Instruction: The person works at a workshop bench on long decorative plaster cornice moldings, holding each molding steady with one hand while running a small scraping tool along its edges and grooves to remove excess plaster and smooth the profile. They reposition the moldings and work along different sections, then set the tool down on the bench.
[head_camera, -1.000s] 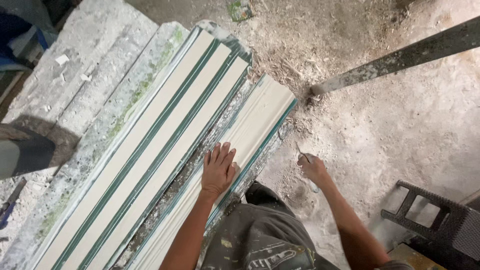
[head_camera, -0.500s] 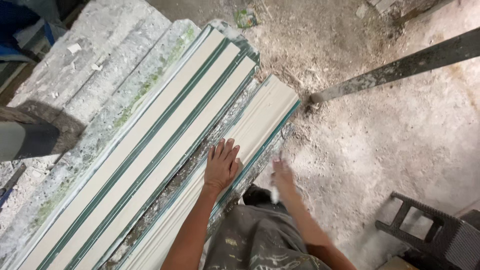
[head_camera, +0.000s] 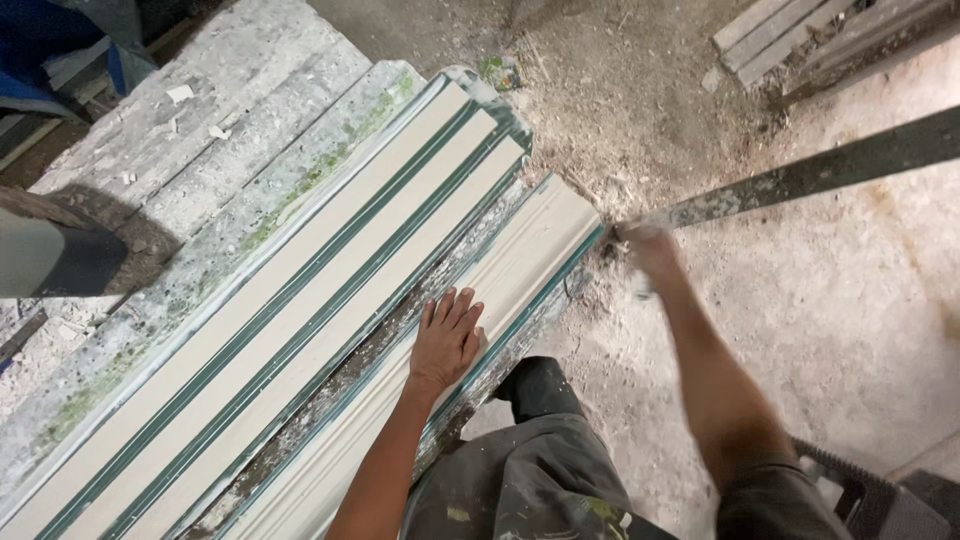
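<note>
My left hand (head_camera: 447, 340) lies flat, fingers spread, on a long cream moulding strip (head_camera: 520, 275) that rests in a green-edged mould at the near side of the bench. My right hand (head_camera: 652, 258) is blurred, stretched out past the strip's far end, close to the lower tip of a long dark metal bar (head_camera: 800, 180) that slants up to the right. Whether it holds anything cannot be made out. Several more cream strips with green edges (head_camera: 330, 290) lie side by side to the left.
A rough grey concrete slab (head_camera: 190, 160) runs along the left of the strips. Dusty ground (head_camera: 860, 330) spreads to the right. A grey slatted pallet (head_camera: 800, 35) sits top right, a dark crate (head_camera: 880, 500) bottom right, blue items (head_camera: 50, 50) top left.
My right hand has swung from low beside my leg up and away, toward the strip's far end and the bar's tip. The left hand has stayed flat on the strip.
</note>
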